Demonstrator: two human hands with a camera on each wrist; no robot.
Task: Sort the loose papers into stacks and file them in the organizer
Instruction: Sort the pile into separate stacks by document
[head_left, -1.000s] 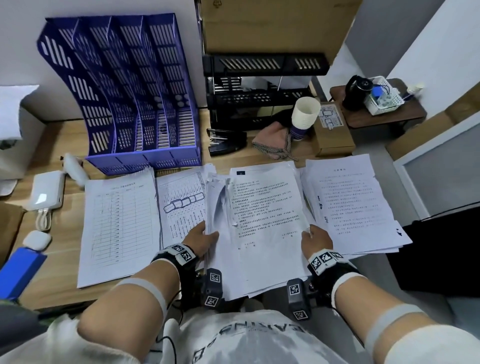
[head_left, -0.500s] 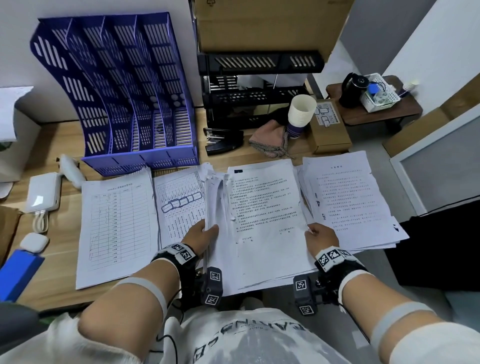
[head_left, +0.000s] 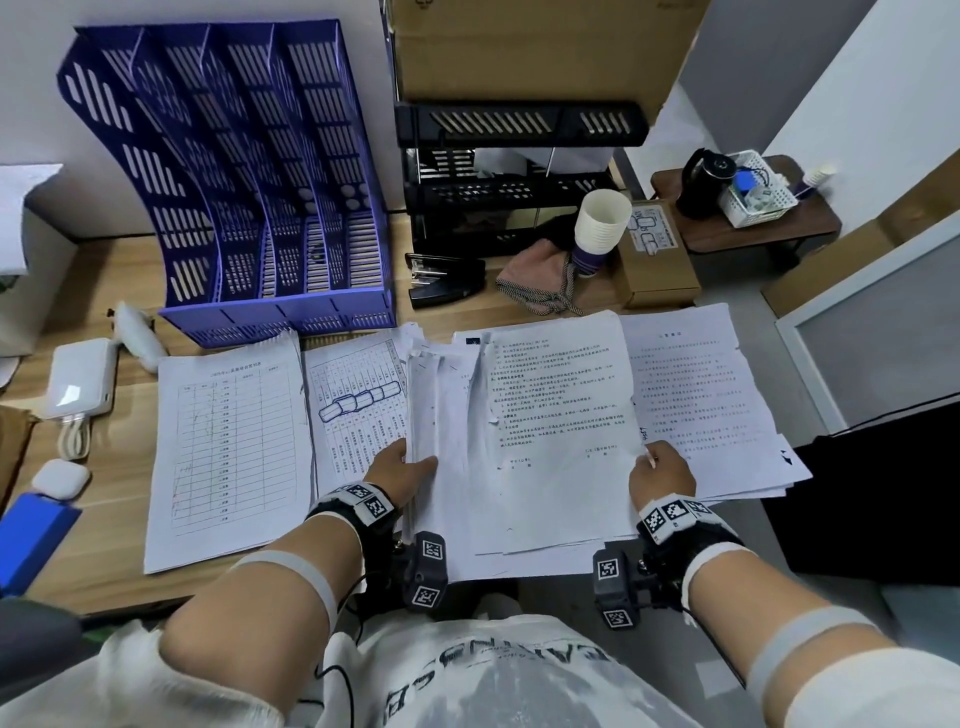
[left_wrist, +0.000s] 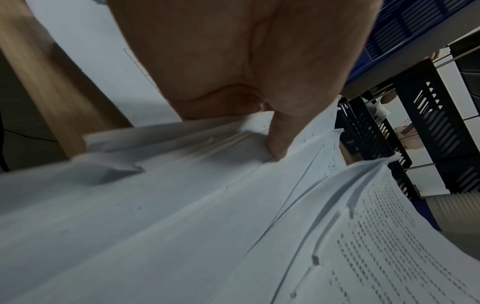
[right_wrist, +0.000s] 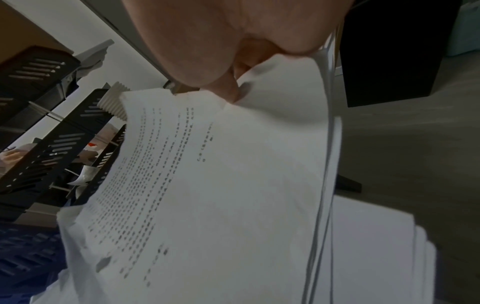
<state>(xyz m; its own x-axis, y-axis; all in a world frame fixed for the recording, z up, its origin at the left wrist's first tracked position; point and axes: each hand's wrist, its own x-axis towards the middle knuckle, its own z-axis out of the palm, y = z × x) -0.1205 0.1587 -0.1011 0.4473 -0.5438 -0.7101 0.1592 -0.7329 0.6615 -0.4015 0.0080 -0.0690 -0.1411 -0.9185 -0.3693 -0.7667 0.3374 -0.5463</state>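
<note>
A thick stack of printed papers (head_left: 545, 441) lies in the middle of the desk, its near end hanging over the front edge. My left hand (head_left: 402, 462) grips its left side, thumb on top of the fanned sheets (left_wrist: 279, 139). My right hand (head_left: 657, 465) pinches the right edge of the top sheet (right_wrist: 233, 90). A table-form stack (head_left: 228, 452) and a sheet with a drawn diagram (head_left: 358, 405) lie to the left. Another text stack (head_left: 711, 405) lies to the right. The purple slotted organizer (head_left: 270, 208) stands at the back left, its slots showing no paper.
A black mesh tray rack (head_left: 514, 171) stands behind the papers, with a stapler (head_left: 441, 283), a pink cloth (head_left: 535, 286), stacked paper cups (head_left: 600, 228) and a small carton (head_left: 657, 260) in front. A white charger (head_left: 83, 379) and earbud case (head_left: 60, 478) lie at left.
The right hand has slid slightly right and back along the stack's edge. The left hand keeps its grip; the papers have barely shifted.
</note>
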